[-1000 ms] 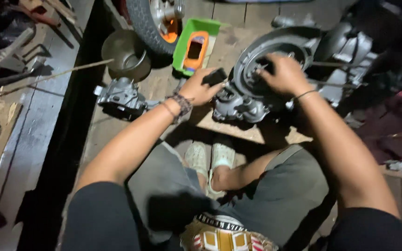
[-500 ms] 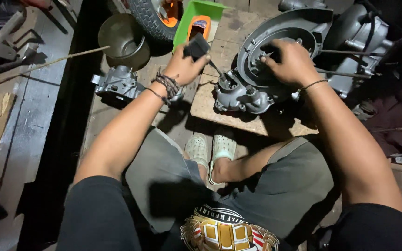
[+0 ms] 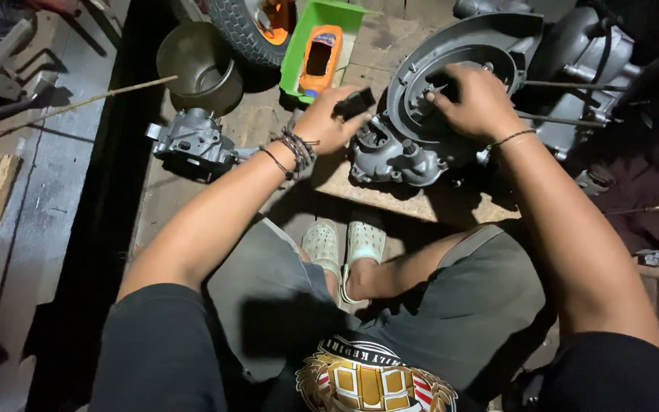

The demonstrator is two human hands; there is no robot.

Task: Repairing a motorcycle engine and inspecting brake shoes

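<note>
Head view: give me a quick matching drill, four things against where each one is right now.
Things:
1. small black part
2. orange device
3. metal pot
4. right hand

Places:
A. lying in the green tray
B. on the round grey engine cover
C. held in the left hand
D. beside the tyre, at top left

Pairs: 1-C, 2-A, 3-D, 4-B

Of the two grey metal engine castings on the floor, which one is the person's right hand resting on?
The large round engine case on the wooden board; the right hand rests in its circular opening. The smaller casting lies apart, untouched.
</note>
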